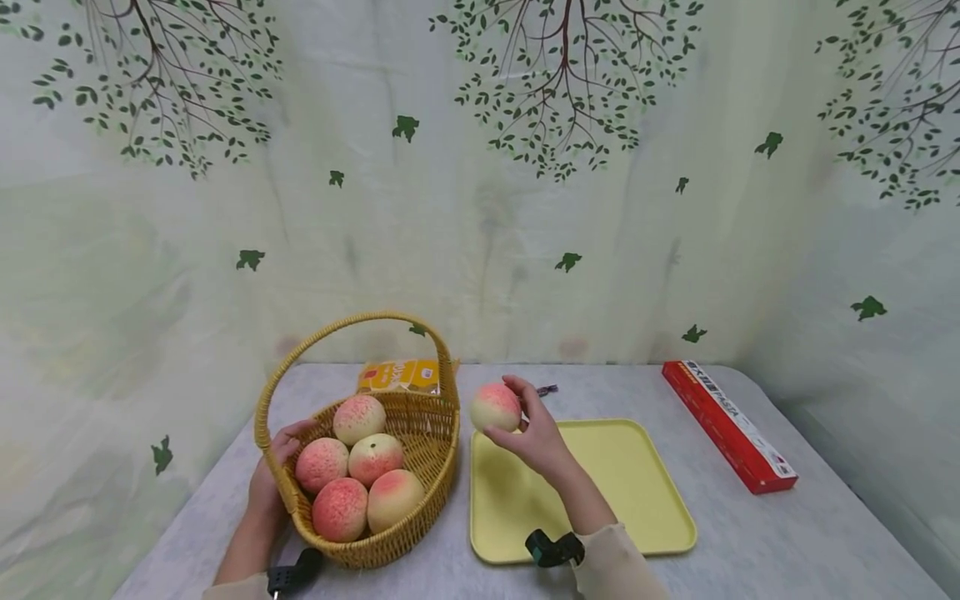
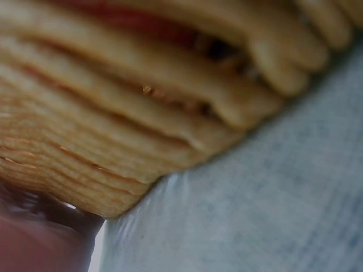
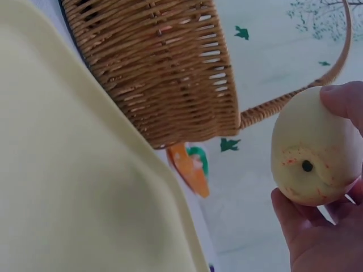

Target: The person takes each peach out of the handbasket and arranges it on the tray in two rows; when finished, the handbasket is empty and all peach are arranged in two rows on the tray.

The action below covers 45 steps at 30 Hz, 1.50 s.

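Held peach, head view: round peach [image 1: 496,407], speckled pink-red above, cream below, raised near the tray's far left corner.
Right hand: thumb and fingers [image 1: 536,429] grasp that peach.
Left hand: fingers [image 1: 264,490] hooked over the basket's left rim, gripping it.
Basket: woven wicker [image 1: 439,498], oval, with a tall arched handle; inside, five peaches [image 1: 376,458], blushed or densely flecked.
Tray: smooth, pale yellow [image 1: 637,492], rounded corners.
Box: long, red, flat-sided [image 1: 727,425].
Weave, left wrist view: thick, glossy tan strands, blurred, beside the mottled grey tabletop [image 2: 244,215].
Peach underside, right wrist view: matte cream skin, red flecks round a dark spot in a dimple.
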Motion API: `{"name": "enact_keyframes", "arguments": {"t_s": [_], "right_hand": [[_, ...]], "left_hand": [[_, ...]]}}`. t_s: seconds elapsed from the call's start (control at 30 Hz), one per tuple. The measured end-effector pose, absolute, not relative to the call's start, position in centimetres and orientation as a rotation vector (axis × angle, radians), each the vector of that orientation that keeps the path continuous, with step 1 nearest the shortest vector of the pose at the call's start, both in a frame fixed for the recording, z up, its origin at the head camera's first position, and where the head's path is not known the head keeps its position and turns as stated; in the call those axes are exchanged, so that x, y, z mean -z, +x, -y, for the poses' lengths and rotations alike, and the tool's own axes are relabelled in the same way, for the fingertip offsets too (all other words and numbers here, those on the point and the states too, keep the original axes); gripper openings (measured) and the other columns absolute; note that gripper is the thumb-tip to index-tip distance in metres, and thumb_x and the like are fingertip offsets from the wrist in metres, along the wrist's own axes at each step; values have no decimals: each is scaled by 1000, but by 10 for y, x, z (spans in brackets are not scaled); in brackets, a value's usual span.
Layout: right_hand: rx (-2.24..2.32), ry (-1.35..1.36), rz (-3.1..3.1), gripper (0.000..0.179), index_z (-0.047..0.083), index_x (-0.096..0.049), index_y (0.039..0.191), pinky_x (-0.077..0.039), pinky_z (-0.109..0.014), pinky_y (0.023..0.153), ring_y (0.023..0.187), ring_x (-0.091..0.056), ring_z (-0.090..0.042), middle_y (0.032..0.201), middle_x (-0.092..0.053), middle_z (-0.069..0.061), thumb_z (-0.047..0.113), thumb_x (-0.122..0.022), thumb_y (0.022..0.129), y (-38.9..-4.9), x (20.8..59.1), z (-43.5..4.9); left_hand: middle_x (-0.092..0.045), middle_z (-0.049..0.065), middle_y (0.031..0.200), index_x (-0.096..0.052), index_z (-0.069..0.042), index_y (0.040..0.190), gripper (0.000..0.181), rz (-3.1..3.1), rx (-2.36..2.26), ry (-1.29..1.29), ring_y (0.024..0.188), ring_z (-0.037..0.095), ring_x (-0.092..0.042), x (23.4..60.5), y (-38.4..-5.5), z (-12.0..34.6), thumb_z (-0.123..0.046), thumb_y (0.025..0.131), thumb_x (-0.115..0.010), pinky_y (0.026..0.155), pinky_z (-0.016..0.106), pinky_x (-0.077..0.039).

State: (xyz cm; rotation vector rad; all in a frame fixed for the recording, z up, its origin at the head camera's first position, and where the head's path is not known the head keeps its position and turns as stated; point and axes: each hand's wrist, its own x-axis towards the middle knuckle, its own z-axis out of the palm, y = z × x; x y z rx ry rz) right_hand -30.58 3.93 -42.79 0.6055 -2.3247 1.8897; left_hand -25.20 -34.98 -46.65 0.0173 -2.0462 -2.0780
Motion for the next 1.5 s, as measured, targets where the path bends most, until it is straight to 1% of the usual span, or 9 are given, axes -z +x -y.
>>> {"name": "enact_keyframes", "arguments": {"t_s": [0.2, 0.33, 0.47, 0.57, 0.77, 0.9, 1.07, 1.27, 1.5], "right_hand": [[-1847, 588, 2378, 74, 17, -46, 145, -51, -46, 98, 128, -52, -28, 143, -49, -8, 14, -82, 81, -310, 437, -46], [-1861, 574, 2408, 72, 14, -46, 141, -55, -41, 90, 123, -57, -29, 139, -54, -10, 14, -83, 80, -310, 441, -49], [-1840, 565, 2445, 72, 11, -46, 138, -56, -42, 89, 121, -59, -31, 135, -56, -13, 15, -85, 78, -310, 445, -49], [-1806, 560, 2467, 74, 9, -43, 137, -55, -44, 90, 120, -59, -32, 134, -55, -15, 15, -86, 77, -311, 448, -49], [-1761, 555, 2505, 78, 7, -37, 137, -53, -47, 96, 121, -58, -33, 136, -50, -17, 13, -86, 76, -317, 459, -49], [-1732, 568, 2534, 80, 7, -36, 138, -51, -48, 98, 122, -58, -33, 137, -48, -17, 11, -86, 76, -318, 465, -49], [-1705, 589, 2540, 80, 5, -34, 137, -51, -48, 99, 120, -58, -34, 139, -45, -19, 9, -86, 76, -319, 472, -49], [-1685, 596, 2543, 81, 9, -33, 135, -51, -46, 98, 117, -59, -30, 138, -45, -17, 11, -87, 75, -323, 480, -47], [-1590, 643, 2576, 82, 9, -37, 144, -46, -50, 104, 126, -54, -32, 143, -47, -18, 12, -85, 78, -323, 481, -47]], "left_hand": [[-57, -19, 124, -44, -7, 140, 38, 1982, 2100, -93, 114, -2, -52, 469, -251, 353, -23, 109, -29, 91, 12, -43], [-56, -20, 123, -45, -12, 139, 37, 1992, 2111, -63, 112, -3, -53, 471, -250, 353, -25, 108, -30, 90, 12, -43], [-55, -19, 124, -43, -11, 140, 38, 2006, 2108, -29, 113, -3, -52, 473, -249, 353, -28, 108, -31, 90, 12, -44], [-54, -16, 126, -41, -8, 142, 40, 2004, 2109, -33, 115, -1, -52, 474, -250, 353, -27, 108, -30, 91, 13, -44], [-48, -17, 129, -38, -13, 146, 44, 2075, 2079, 52, 116, -4, -48, 473, -253, 352, -34, 108, -29, 91, 10, -42], [-47, -16, 130, -35, -10, 147, 47, 2094, 2051, 47, 119, -3, -46, 473, -253, 351, -35, 108, -28, 92, 9, -41], [-52, -17, 127, -40, -11, 144, 41, 2040, 2084, -21, 115, -3, -51, 475, -253, 352, -30, 108, -30, 91, 11, -44], [-59, -16, 124, -46, -8, 139, 38, 1949, 2123, -131, 113, 0, -55, 476, -250, 355, -22, 108, -31, 91, 14, -44], [-50, -18, 128, -40, -11, 145, 42, 2032, 2101, -21, 118, -2, -47, 472, -253, 354, -29, 109, -29, 92, 11, -41]]}}
